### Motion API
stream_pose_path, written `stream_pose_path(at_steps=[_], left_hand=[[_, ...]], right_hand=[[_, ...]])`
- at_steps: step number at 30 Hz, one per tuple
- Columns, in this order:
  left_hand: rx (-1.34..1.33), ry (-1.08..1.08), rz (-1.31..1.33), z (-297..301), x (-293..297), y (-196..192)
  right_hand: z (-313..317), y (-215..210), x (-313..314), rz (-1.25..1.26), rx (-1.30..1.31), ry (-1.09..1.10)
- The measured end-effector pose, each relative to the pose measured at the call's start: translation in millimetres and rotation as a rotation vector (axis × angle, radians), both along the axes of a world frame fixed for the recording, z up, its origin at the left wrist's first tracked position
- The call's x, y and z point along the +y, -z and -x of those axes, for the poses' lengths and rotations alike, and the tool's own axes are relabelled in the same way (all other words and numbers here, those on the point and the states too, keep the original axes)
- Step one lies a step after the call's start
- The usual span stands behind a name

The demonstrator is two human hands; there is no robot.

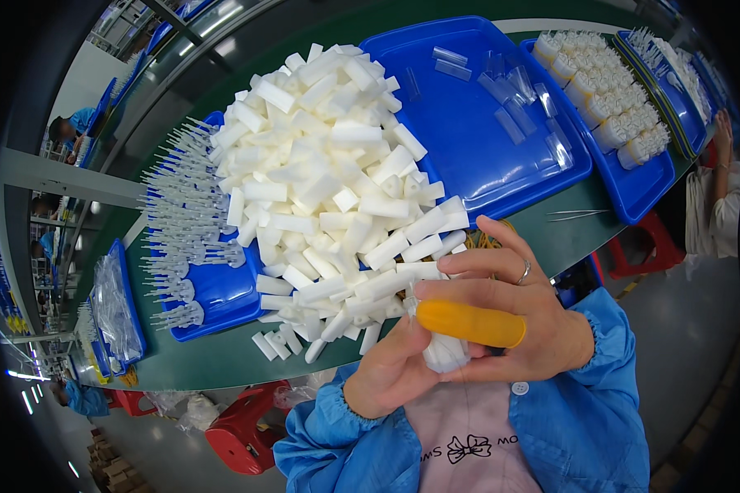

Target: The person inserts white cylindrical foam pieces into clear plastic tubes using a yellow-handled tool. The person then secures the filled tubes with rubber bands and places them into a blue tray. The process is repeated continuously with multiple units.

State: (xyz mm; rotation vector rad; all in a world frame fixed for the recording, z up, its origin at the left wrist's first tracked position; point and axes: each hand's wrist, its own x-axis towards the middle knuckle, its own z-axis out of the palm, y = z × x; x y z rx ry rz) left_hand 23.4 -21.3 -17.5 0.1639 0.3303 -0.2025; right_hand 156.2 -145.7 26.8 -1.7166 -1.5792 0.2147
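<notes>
Green counter (pixel 222 361): runs from 7 to 1 o'clock, carrying all trays.
Heap of loose white plastic tubes (pixel 329 181): centre, spilling over a blue tray (pixel 222 292); a large stock not yet handled.
Second blue tray (pixel 469 140): 1 o'clock, holding a few clear plastic sleeves (pixel 510 115).
Third blue tray (pixel 641 193): 2 o'clock, filled with bundled white tubes (pixel 608 90); apparently the finished share, far smaller than the heap.
White stemmed pieces (pixel 177 205): 9 o'clock, in rows.
Tweezers (pixel 575 215): 3 o'clock, idle.
Right hand (pixel 501 320): 5 o'clock, orange finger cot on, fingers closed on a white tube bundle (pixel 444 353).
Left hand (pixel 395 370): 6 o'clock, fingers wrapped under the same bundle.
</notes>
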Motion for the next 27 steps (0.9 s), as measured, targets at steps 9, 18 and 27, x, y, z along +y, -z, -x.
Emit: stream_pose_path(at_steps=[9, 18, 27], left_hand=[[-0.194, -0.243, -0.227, 4, 3, -10], [-0.099, -0.546, -0.776, 23, 30, -23], [-0.119, -0.523, -0.693, 19, 26, -14]], right_hand=[[-16, -3, -5, -0.101, 0.336, 0.101], [-40, 48, -37, 0.188, 0.1, 0.358], [-35, 68, -42, 0.172, -0.046, 0.396]])
